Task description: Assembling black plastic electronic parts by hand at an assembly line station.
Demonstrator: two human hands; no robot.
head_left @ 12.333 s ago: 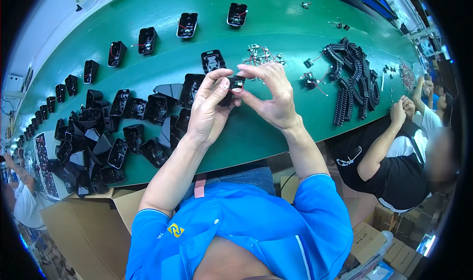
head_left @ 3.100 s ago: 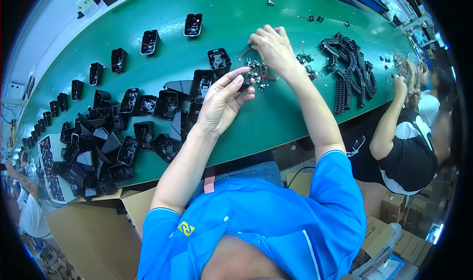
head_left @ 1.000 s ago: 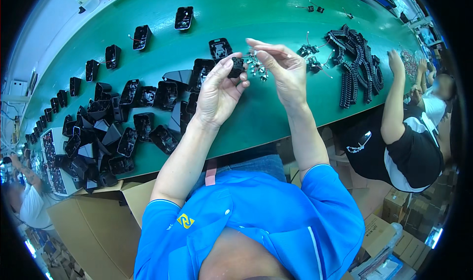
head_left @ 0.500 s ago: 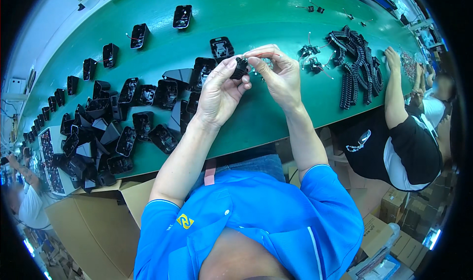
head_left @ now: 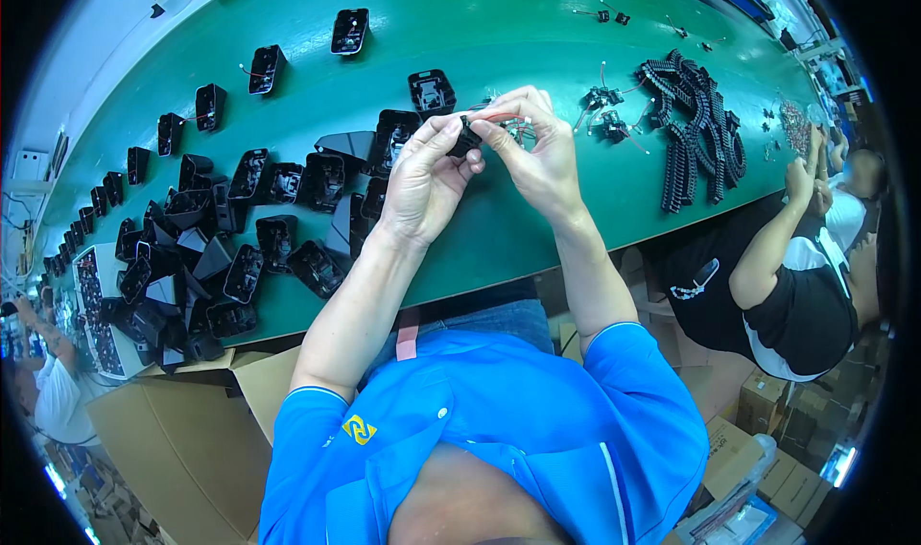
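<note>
Above the green table, a small black plastic part (head_left: 464, 138) is pinched between the thumb and fingers of my left hand (head_left: 427, 176). My right hand (head_left: 532, 156) meets it from the other side, closed on a thin red wire (head_left: 511, 117) by the part; thumb and index fingertips touch the part's edge. My fingers hide much of the part. Just beyond my left hand lie an open black housing (head_left: 432, 91) and a second black housing (head_left: 394, 134). Some small wired pieces on the table are partly covered by my right hand.
Many black housings (head_left: 192, 248) are heaped at the left, with others in a row along the far edge (head_left: 268, 69). Small wired parts (head_left: 606, 113) and a pile of black segmented strips (head_left: 698, 128) lie to the right. A co-worker (head_left: 787, 276) sits at the right; a cardboard box (head_left: 182, 449) stands below left.
My right fingers have shifted slightly left against the black part, and more red wire shows over them. The co-worker's arm at the right has drawn back from the black strips.
</note>
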